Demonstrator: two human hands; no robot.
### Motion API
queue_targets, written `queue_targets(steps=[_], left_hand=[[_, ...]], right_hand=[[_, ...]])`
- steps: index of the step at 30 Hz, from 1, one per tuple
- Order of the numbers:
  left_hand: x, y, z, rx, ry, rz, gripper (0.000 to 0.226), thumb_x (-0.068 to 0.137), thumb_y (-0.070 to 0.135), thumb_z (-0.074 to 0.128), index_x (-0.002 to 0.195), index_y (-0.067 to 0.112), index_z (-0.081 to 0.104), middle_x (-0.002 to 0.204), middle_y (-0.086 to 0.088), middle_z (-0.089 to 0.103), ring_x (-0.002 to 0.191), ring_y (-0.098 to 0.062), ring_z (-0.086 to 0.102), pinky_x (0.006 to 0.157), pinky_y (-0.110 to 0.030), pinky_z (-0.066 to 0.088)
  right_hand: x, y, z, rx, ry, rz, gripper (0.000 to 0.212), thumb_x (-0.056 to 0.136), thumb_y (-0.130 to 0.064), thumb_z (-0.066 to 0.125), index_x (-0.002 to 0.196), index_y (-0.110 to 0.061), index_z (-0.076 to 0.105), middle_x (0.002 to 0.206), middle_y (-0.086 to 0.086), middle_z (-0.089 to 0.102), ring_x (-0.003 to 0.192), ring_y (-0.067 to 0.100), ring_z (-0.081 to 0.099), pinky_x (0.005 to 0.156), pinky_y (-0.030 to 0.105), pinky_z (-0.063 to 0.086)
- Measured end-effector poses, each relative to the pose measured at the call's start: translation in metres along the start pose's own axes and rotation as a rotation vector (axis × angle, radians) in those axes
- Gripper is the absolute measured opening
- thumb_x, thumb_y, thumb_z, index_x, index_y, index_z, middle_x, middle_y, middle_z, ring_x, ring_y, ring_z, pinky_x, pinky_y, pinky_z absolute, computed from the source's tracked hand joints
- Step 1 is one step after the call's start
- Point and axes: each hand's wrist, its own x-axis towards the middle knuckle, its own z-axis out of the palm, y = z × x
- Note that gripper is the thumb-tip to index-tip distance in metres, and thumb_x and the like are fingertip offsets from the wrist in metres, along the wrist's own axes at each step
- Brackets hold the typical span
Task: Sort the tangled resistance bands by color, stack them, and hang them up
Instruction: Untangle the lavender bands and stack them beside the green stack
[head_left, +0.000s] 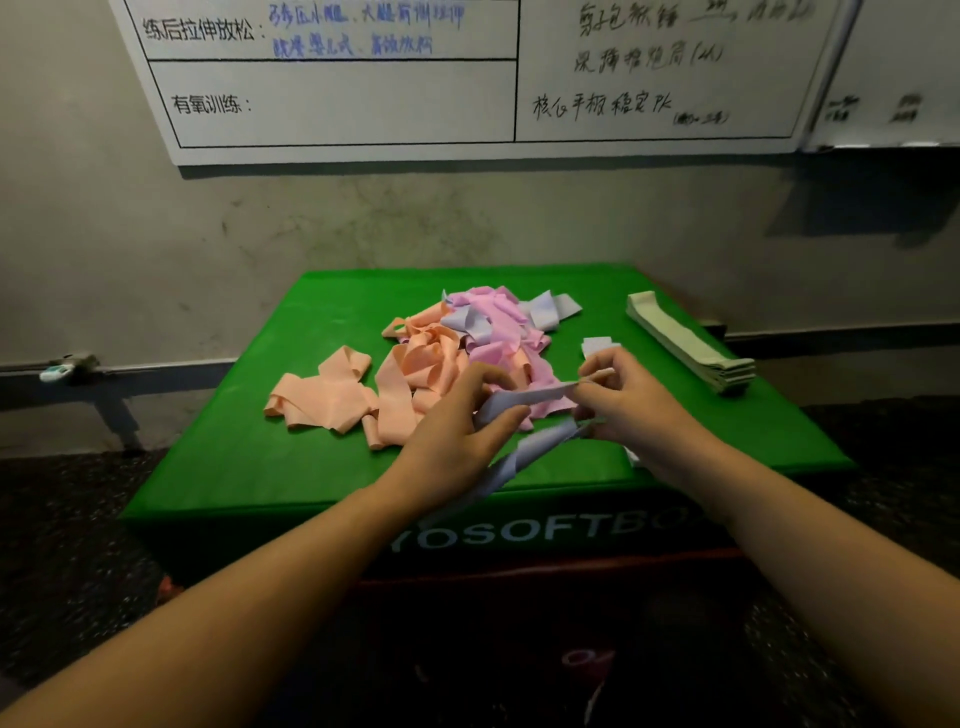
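I hold a lavender rubber resistance band (524, 400) stretched between my hands: my left hand (457, 441) pinches one end and my right hand (628, 400) pinches the other, so it pulls free of the tangled peach, pink and lavender pile (457, 343) on the green-topped counter (249, 447). A neat stack of pale green bands (685, 343) lies at the right edge. The counter's front reads "YOSOFTBO".

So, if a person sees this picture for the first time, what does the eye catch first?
Probably the bright green box top, with a tangled pile of peach, pink and lilac bands at its middle. Next, the two hands in front of the pile: the left hand and right hand both hold one lilac band. At the box's right edge lies a neat stack of pale green bands.
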Motion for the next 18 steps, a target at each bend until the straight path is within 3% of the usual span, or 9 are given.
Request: queue_targets(steps=[4,7,9,13,16,18], left_hand=[[-0.009,0.007,-0.004,0.051,0.013,-0.016,0.025,0.093,0.032,0.067,0.113,0.026,0.054,0.086,0.000,0.061,0.065,0.002,0.051,0.061,-0.013,0.038],[-0.017,0.019,-0.004,0.051,0.047,0.025,0.020,0.088,0.026,0.073,0.105,0.029,0.064,0.087,0.011,0.063,0.068,0.003,0.056,0.063,-0.010,0.041],[-0.023,0.028,-0.004,0.039,0.088,0.069,0.015,0.085,0.019,0.076,0.096,0.027,0.069,0.084,0.016,0.067,0.071,0.004,0.059,0.065,-0.009,0.042],[-0.034,0.045,-0.003,0.003,0.101,0.094,0.018,0.084,0.016,0.076,0.090,0.032,0.071,0.079,0.017,0.070,0.070,0.004,0.061,0.065,-0.008,0.043],[-0.038,0.051,-0.001,-0.068,0.113,0.010,0.018,0.084,0.023,0.076,0.083,0.039,0.070,0.061,0.010,0.065,0.052,-0.004,0.048,0.051,-0.020,0.040],[-0.038,0.054,-0.001,-0.124,0.127,-0.042,0.018,0.085,0.022,0.075,0.078,0.038,0.070,0.057,0.003,0.063,0.049,-0.008,0.050,0.047,-0.025,0.045]], right_hand=[[-0.021,0.003,-0.021,-0.040,-0.025,0.062,0.005,0.084,-0.012,0.076,0.083,-0.014,0.071,0.080,0.001,0.069,0.083,0.015,0.066,0.079,0.037,0.058],[-0.040,0.001,-0.031,0.000,-0.020,0.094,0.012,0.083,-0.013,0.077,0.092,-0.005,0.075,0.086,0.009,0.072,0.080,0.016,0.069,0.071,0.030,0.060],[-0.054,-0.002,-0.037,0.143,-0.044,0.130,0.016,0.085,-0.009,0.072,0.098,0.001,0.074,0.092,0.016,0.072,0.075,0.018,0.068,0.066,0.026,0.059],[-0.086,-0.011,-0.042,0.550,-0.191,0.248,0.028,0.083,-0.013,0.064,0.103,0.007,0.068,0.102,0.020,0.072,0.082,0.023,0.071,0.076,0.030,0.062],[-0.105,-0.018,-0.043,0.681,-0.251,0.293,0.025,0.085,-0.016,0.061,0.098,0.002,0.072,0.086,0.014,0.072,0.073,0.020,0.071,0.071,0.030,0.062],[-0.113,-0.023,-0.044,0.764,-0.280,0.335,0.023,0.086,-0.020,0.061,0.089,-0.003,0.075,0.078,0.011,0.067,0.068,0.019,0.066,0.067,0.032,0.060]])
